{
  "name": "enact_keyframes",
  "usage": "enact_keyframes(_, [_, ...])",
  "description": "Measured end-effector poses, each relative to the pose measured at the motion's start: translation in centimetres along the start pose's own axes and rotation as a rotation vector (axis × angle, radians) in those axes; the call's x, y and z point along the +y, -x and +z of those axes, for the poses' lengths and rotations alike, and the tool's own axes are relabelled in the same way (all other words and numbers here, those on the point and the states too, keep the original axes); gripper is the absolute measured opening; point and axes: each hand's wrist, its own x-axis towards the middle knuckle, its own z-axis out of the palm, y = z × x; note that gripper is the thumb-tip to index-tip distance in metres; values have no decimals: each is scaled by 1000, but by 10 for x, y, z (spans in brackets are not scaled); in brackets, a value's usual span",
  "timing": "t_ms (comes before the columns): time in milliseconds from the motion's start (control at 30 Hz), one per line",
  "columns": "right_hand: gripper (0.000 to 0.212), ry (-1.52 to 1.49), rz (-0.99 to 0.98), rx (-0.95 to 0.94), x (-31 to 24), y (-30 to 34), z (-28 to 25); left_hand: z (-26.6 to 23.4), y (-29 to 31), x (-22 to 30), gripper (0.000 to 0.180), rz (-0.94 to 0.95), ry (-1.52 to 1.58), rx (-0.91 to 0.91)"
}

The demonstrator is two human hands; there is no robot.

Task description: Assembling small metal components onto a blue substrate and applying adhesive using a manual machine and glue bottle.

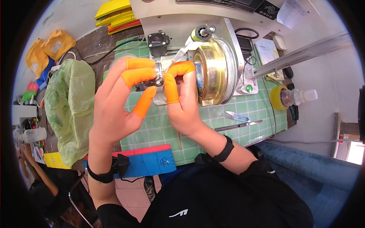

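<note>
Both my hands wear orange finger cots and meet at a small dark metal fixture on a bench machine. My left hand curls in from the left, its covered fingertips and thumb closed about the fixture. From the right, my right hand bends its thumb and forefinger together at the fixture's right side. Whatever lies between those two fingers is hidden. Just right of my right hand is a gold-coloured drum with a metal rim. A white arm slants down toward the fixture, below a yellow-green roller.
Blue-handled thread snips and tweezers lie on the green gridded mat. A yellow tape roll and clear bottle stand right. Left are a green plastic bag and another person's arm. A blue board lies in front.
</note>
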Motion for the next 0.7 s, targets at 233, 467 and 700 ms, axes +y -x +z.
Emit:
enact_keyframes(233, [12,95,-55,-10,3,-4,-4,9,12,-13,28,204,-165,-23])
enact_keyframes(467, [13,28,-35,-14,3,-3,-2,13,11,-11,34,392,-255,36])
enact_keyframes(700, [11,-50,6,-8,0,-1,-2,22,16,-18,35,404,-260,94])
